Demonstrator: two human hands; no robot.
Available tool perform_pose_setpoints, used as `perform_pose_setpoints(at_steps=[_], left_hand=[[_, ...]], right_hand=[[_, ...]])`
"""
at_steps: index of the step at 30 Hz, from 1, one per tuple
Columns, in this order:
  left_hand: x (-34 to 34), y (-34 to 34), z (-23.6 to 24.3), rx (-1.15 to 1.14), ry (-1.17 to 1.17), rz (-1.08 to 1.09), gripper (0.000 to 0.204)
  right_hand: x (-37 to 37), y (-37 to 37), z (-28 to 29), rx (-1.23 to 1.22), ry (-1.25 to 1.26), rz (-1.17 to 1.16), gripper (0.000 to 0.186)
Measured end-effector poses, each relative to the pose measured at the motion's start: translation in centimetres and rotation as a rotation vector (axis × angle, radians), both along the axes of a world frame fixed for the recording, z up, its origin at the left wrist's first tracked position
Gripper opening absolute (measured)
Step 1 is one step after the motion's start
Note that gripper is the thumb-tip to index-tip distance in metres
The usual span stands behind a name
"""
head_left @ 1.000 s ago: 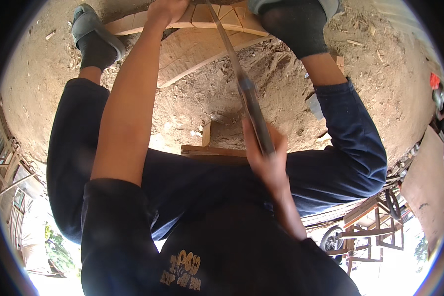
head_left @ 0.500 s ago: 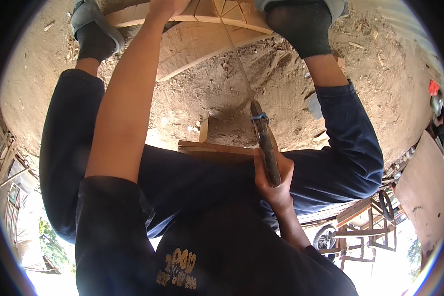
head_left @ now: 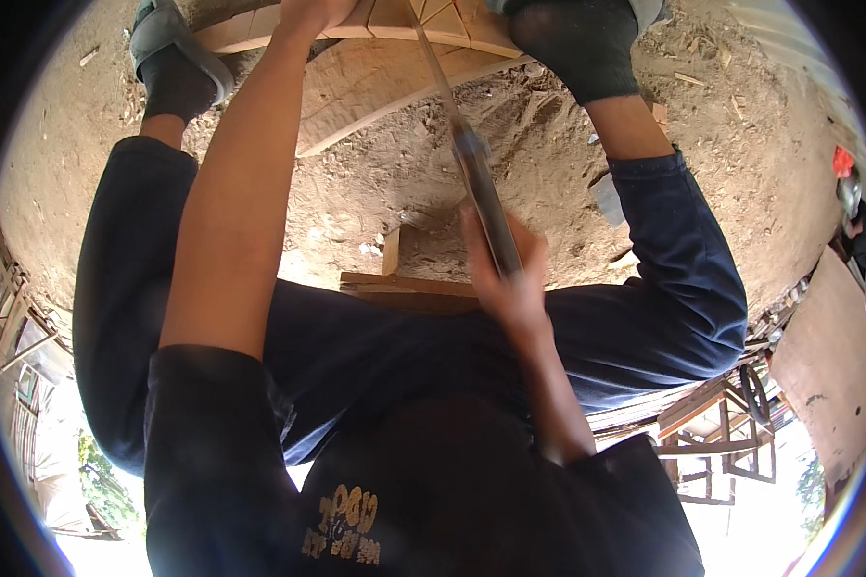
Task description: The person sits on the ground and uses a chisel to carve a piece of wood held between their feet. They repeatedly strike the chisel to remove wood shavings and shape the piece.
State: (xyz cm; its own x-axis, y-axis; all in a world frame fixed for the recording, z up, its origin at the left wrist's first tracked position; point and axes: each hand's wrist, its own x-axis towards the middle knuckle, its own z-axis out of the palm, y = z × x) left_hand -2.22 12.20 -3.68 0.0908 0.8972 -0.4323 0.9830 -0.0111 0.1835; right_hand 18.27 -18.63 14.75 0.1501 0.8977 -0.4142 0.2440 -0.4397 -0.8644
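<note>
My right hand (head_left: 500, 260) grips the dark handle of a long, thin-bladed saw (head_left: 443, 87), blurred by motion, whose blade reaches up to a curved wooden piece (head_left: 491, 38) marked with several crosswise lines or cuts. My left hand (head_left: 313, 14), partly beyond the top edge, is closed on that curved piece left of the blade; its fingertips are not fully visible. The piece lies between my sandalled feet, over a wider wooden board (head_left: 356, 106) on the dirt ground.
A low wooden piece (head_left: 404, 287) lies between my knees. Wood chips dot the dirt (head_left: 741, 212). At the right are a leaning panel (head_left: 808, 356), a wooden frame (head_left: 722, 462) and a red item (head_left: 844, 162). Timber (head_left: 14, 317) is stacked at the far left.
My right hand pulled the saw back toward my body, then pushed it forward again. My left hand stays on the curved wood, with only slight shifts in view.
</note>
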Motion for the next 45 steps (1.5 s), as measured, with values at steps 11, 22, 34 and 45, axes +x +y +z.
perform_pose_setpoints(at_steps=[11,22,34,45], left_hand=[[0.1,-0.5,0.3,0.007,-0.016,0.006,0.056],[1.4,-1.2,0.3,-0.007,0.014,-0.069,0.066],[-0.3,-6.0,0.6,0.432,-0.055,-0.133,0.056],[12.8,-20.5,22.8,-0.134,-1.041,-0.234,0.031]], right_hand=[[0.0,-0.7,0.9,-0.028,-0.004,0.001,0.017],[2.0,8.1,2.3,0.128,-0.051,-0.044,0.021],[9.3,-6.9,8.5,0.160,-0.202,-0.210,0.020],[9.9,-10.5,10.7,0.492,-0.047,-0.431,0.023]])
